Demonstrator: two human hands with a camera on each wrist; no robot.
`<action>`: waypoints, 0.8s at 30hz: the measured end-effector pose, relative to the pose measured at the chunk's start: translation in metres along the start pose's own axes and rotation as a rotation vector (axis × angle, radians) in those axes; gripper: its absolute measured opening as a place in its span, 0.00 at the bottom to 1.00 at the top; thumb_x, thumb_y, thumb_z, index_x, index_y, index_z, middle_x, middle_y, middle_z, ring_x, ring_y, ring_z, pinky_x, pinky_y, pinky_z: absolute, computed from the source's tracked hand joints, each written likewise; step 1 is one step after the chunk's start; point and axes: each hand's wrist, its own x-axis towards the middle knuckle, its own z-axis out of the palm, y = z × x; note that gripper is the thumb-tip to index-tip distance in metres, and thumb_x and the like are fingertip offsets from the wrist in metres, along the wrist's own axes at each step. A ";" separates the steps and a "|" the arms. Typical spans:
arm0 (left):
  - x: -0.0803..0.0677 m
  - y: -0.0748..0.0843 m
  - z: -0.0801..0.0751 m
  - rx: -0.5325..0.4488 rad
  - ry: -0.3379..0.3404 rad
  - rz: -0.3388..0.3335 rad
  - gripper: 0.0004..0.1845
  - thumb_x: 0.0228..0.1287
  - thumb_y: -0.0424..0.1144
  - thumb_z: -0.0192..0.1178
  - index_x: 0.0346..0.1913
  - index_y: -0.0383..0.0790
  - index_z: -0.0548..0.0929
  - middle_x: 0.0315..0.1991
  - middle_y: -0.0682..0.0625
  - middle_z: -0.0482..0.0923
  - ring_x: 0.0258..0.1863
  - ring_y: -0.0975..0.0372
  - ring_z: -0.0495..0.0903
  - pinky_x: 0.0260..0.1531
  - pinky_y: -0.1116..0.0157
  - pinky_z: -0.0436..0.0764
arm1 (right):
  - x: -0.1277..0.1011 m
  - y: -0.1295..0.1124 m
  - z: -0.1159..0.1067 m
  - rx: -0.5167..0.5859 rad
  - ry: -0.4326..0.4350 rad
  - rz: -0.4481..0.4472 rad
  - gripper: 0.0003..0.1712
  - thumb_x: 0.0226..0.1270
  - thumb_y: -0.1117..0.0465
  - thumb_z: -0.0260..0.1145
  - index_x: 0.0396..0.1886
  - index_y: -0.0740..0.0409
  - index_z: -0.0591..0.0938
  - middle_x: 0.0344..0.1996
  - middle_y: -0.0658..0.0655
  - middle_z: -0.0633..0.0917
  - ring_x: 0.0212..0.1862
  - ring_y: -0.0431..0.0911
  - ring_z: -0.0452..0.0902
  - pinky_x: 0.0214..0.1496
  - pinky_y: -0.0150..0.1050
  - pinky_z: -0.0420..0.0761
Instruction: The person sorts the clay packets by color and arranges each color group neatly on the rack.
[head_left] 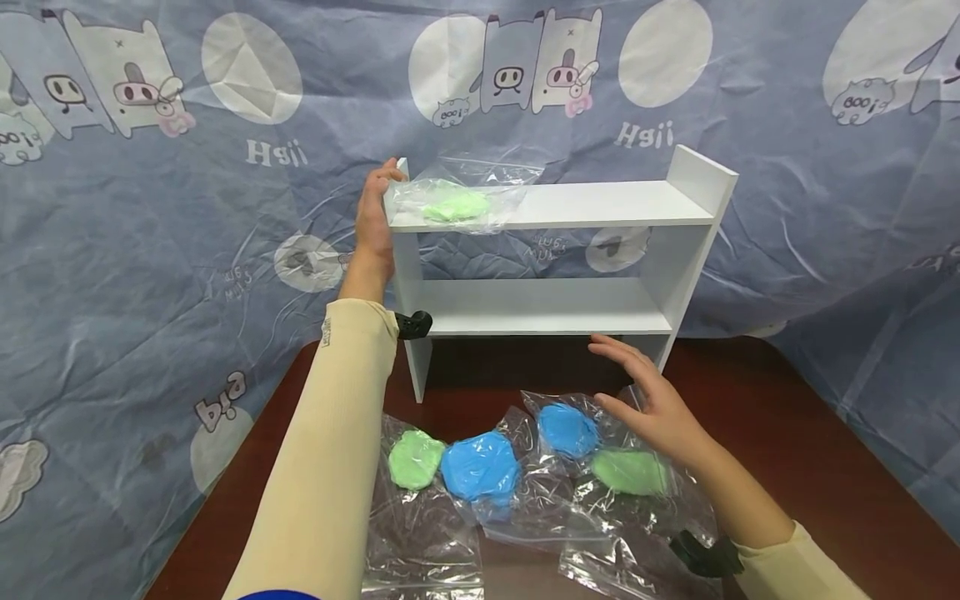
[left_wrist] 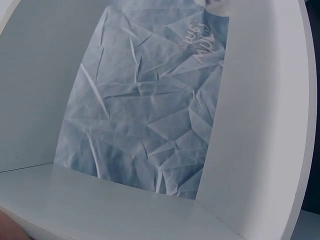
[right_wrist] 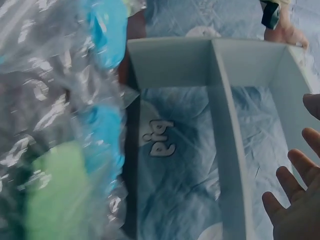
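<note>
Against blue cloth, over a brown table, grips a white shelf at upper centre with the left hand, beside a bagged green lump on top. Holds the right hand spread, empty, at lower right, near four bagged lumps, blue and green.

Head view: forward, down — wrist views closer, sharing shelf.

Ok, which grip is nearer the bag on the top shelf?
Left. The left grip holds the shelf unit just left of the bag; the right grip is lower and farther right, above the table.
</note>
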 end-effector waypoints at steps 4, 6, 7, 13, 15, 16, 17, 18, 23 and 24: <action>0.001 -0.001 -0.002 -0.018 0.003 0.000 0.13 0.66 0.43 0.40 0.35 0.56 0.78 0.76 0.54 0.63 0.76 0.62 0.58 0.69 0.68 0.58 | -0.014 0.011 0.000 -0.008 -0.003 0.008 0.40 0.64 0.67 0.70 0.73 0.42 0.68 0.76 0.52 0.65 0.77 0.31 0.53 0.66 0.17 0.54; 0.001 -0.002 -0.003 -0.032 0.004 -0.002 0.13 0.66 0.43 0.40 0.34 0.56 0.77 0.76 0.53 0.62 0.76 0.62 0.58 0.69 0.69 0.58 | -0.020 0.014 0.000 -0.026 -0.005 0.029 0.41 0.63 0.66 0.71 0.74 0.40 0.67 0.76 0.51 0.65 0.76 0.31 0.53 0.65 0.18 0.57; 0.001 -0.002 -0.003 -0.041 0.006 -0.002 0.13 0.66 0.42 0.40 0.34 0.56 0.77 0.77 0.53 0.62 0.76 0.62 0.58 0.69 0.69 0.58 | -0.023 0.016 -0.001 -0.036 -0.009 0.046 0.42 0.64 0.65 0.71 0.74 0.40 0.66 0.76 0.50 0.66 0.75 0.30 0.54 0.65 0.19 0.58; 0.001 -0.001 -0.002 -0.026 0.005 0.006 0.13 0.66 0.43 0.41 0.34 0.55 0.78 0.76 0.52 0.64 0.76 0.62 0.58 0.69 0.69 0.57 | -0.046 0.028 -0.003 -0.081 -0.010 0.128 0.46 0.62 0.62 0.73 0.76 0.39 0.63 0.75 0.49 0.67 0.69 0.22 0.55 0.60 0.22 0.65; 0.002 -0.001 0.000 -0.020 0.004 0.007 0.13 0.66 0.43 0.41 0.34 0.55 0.78 0.76 0.53 0.64 0.75 0.63 0.59 0.69 0.70 0.57 | -0.053 0.034 -0.003 -0.082 -0.012 0.118 0.47 0.60 0.63 0.74 0.76 0.41 0.63 0.75 0.52 0.67 0.68 0.22 0.55 0.59 0.18 0.63; 0.003 -0.001 0.000 -0.021 0.006 0.010 0.13 0.66 0.43 0.41 0.34 0.55 0.78 0.76 0.52 0.64 0.75 0.63 0.59 0.69 0.70 0.57 | -0.055 0.037 -0.002 -0.080 -0.018 0.112 0.47 0.60 0.63 0.74 0.76 0.42 0.63 0.75 0.53 0.67 0.68 0.22 0.55 0.60 0.17 0.62; 0.003 -0.001 0.000 -0.023 0.009 0.011 0.13 0.66 0.43 0.41 0.34 0.55 0.78 0.76 0.52 0.64 0.75 0.63 0.59 0.69 0.70 0.57 | -0.058 0.039 -0.002 -0.086 -0.026 0.108 0.48 0.59 0.63 0.75 0.76 0.42 0.63 0.75 0.54 0.66 0.69 0.23 0.55 0.61 0.20 0.64; 0.003 0.000 0.001 -0.020 0.014 0.010 0.13 0.66 0.43 0.41 0.34 0.55 0.78 0.75 0.53 0.65 0.75 0.63 0.59 0.69 0.70 0.57 | -0.060 0.042 -0.001 -0.086 -0.038 0.108 0.48 0.58 0.62 0.76 0.77 0.43 0.63 0.75 0.55 0.66 0.71 0.26 0.54 0.64 0.26 0.65; 0.003 0.000 0.000 -0.020 0.019 -0.003 0.13 0.66 0.42 0.40 0.33 0.56 0.77 0.75 0.53 0.65 0.75 0.63 0.59 0.68 0.71 0.58 | -0.072 0.052 0.000 -0.079 -0.138 0.178 0.54 0.55 0.57 0.78 0.78 0.39 0.60 0.76 0.60 0.63 0.75 0.55 0.55 0.59 0.71 0.66; 0.004 -0.001 0.000 -0.024 0.017 -0.005 0.14 0.66 0.42 0.40 0.33 0.56 0.77 0.75 0.53 0.65 0.75 0.63 0.59 0.68 0.71 0.58 | -0.074 0.054 0.001 -0.078 -0.158 0.181 0.55 0.54 0.56 0.79 0.79 0.40 0.59 0.76 0.62 0.63 0.74 0.60 0.55 0.57 0.76 0.64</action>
